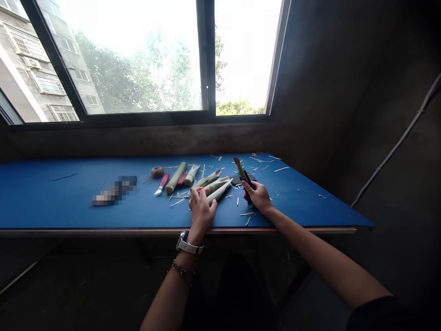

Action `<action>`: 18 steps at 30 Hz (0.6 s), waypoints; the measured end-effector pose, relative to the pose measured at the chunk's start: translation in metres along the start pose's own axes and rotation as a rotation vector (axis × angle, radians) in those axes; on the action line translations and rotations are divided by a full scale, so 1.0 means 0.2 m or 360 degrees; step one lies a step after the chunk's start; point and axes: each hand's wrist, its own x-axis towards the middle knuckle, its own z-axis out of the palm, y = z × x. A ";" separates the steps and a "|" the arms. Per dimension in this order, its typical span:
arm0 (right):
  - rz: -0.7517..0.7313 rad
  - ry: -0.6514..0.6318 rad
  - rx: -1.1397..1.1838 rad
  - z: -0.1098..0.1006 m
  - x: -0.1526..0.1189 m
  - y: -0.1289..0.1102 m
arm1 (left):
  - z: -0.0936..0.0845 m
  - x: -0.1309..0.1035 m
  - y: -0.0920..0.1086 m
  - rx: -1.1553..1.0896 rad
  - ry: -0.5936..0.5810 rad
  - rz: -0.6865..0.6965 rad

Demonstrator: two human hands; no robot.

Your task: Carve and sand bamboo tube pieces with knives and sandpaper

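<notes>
Stalks lie on the worktop, fingers of the left hand clamped on their near ends, apparently to steady them. The right hand has its fingers wrapped round the cutter, blade up, likely keeping it clear.

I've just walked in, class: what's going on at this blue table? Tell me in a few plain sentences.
A person's left hand rests on pale green, pointed stalk pieces. The right hand holds a utility knife, blade out, beside them. Thin shavings lie scattered over the blue table. Farther left lie more stalk pieces and a red-handled tool.
</notes>
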 end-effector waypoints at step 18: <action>-0.0254 -0.0131 -0.0365 0.01 -0.09 -0.06 | 0.05 -0.01 0.28 -0.0293 -0.0142 0.0067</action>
